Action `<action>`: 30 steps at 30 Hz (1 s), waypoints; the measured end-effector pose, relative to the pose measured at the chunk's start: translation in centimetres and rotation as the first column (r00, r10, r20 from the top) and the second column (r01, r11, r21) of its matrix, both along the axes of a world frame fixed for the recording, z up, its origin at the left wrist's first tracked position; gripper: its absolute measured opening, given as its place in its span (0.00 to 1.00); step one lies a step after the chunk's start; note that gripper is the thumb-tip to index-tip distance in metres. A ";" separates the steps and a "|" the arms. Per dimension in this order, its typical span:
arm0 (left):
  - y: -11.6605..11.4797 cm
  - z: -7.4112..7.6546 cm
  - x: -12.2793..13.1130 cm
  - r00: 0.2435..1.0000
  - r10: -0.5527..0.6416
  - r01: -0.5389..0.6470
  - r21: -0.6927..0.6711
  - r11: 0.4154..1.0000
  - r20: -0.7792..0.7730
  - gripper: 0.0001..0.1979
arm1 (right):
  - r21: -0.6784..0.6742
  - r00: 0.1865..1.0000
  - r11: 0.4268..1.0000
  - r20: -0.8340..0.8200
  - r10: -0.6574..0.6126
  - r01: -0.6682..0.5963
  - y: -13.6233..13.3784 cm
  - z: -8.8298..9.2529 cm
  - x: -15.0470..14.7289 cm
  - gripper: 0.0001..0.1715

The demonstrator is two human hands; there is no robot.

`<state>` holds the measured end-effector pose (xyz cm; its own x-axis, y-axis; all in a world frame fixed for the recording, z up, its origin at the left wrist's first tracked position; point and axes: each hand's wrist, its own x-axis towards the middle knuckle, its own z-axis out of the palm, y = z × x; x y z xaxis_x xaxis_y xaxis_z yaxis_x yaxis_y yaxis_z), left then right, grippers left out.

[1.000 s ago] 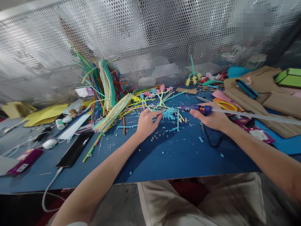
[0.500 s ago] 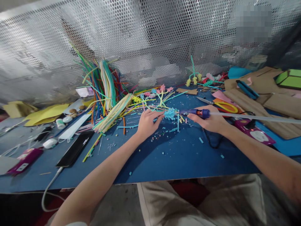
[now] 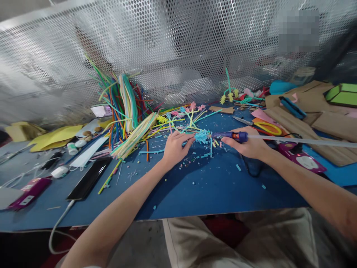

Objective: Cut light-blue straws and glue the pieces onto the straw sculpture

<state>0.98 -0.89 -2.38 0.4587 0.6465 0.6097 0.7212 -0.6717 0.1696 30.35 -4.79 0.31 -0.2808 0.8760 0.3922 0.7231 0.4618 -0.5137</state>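
My left hand (image 3: 175,146) rests on the blue table (image 3: 195,186), fingers pinched on a light blue stem that ends in a frayed blue flower (image 3: 201,136). My right hand (image 3: 248,145) is closed around a blue glue gun (image 3: 231,136) with a long clear glue stick trailing to the right. The gun's tip points left and sits right beside the blue flower. Small cut bits of coloured stem lie scattered between both hands.
A bundle of coloured pipe cleaners (image 3: 125,108) leans against the perforated metal screen (image 3: 167,48). A black phone (image 3: 89,178) with a white cable and magenta packs lie left. Scissors (image 3: 262,125), cardboard (image 3: 315,111) and a green box (image 3: 343,93) sit right.
My right hand has moved the glue gun left, bringing its tip up to the blue flower. My left hand has stayed on the stem.
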 end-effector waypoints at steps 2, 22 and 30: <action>0.1 -0.1 -0.1 1.000 -0.003 0.003 0.005 1.000 0.003 0.15 | -0.001 1.000 1.000 0.006 -0.008 0.008 0.0 0.0 0.0 0.32; 0.4 0.0 -0.5 0.990 0.026 -0.034 0.056 0.998 0.136 0.14 | 0.260 0.692 0.949 0.652 -0.310 0.180 2.5 -2.9 4.6 0.35; 0.0 0.1 -0.2 0.991 0.012 -0.021 0.065 0.998 0.135 0.13 | 0.168 0.918 0.961 0.370 0.145 -0.219 0.8 -0.7 -0.2 0.12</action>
